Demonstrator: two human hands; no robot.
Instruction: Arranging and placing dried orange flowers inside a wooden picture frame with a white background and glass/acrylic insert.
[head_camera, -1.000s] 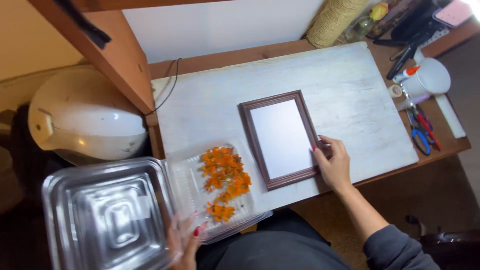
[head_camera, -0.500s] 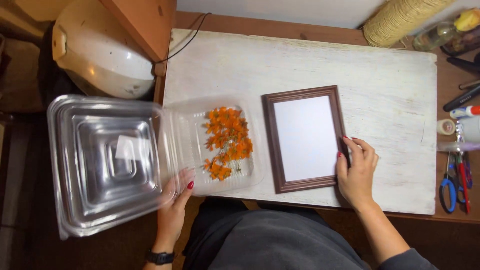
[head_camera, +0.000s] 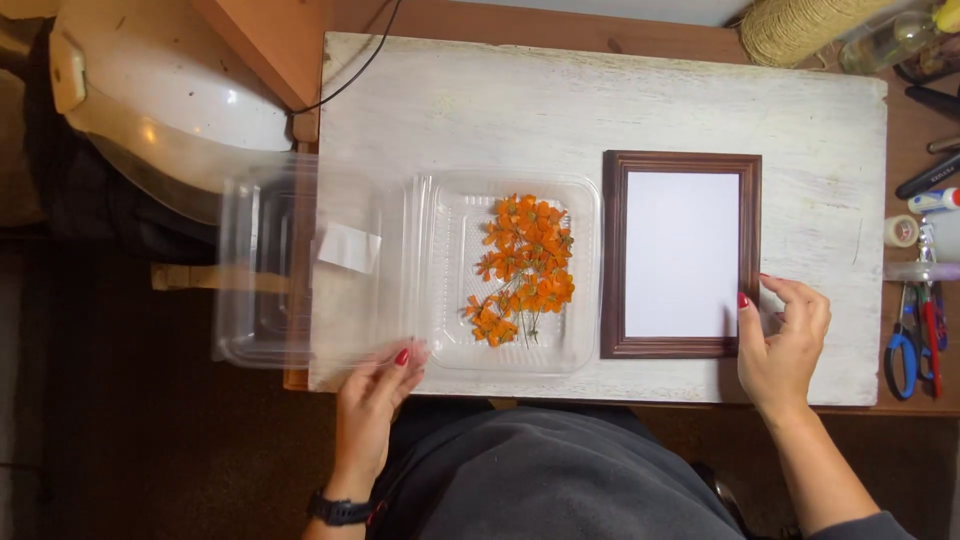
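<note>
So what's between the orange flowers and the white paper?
In the head view: the clear box wall and the brown frame edge.

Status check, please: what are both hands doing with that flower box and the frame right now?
Left hand open, fingertips on clear clamshell box, lid open flat. Right hand open, touching brown picture frame edge. Orange pressed flowers lie untouched.

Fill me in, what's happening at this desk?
A person sits at a white-painted board. Their left hand touches the near edge of an opened clear plastic clamshell container; its lid is folded out to the left, and its tray holds pressed orange flowers. Their right hand rests on the lower right corner of a brown picture frame with a blank white panel, lying flat beside the tray. Scissors lie at the right edge.
</note>
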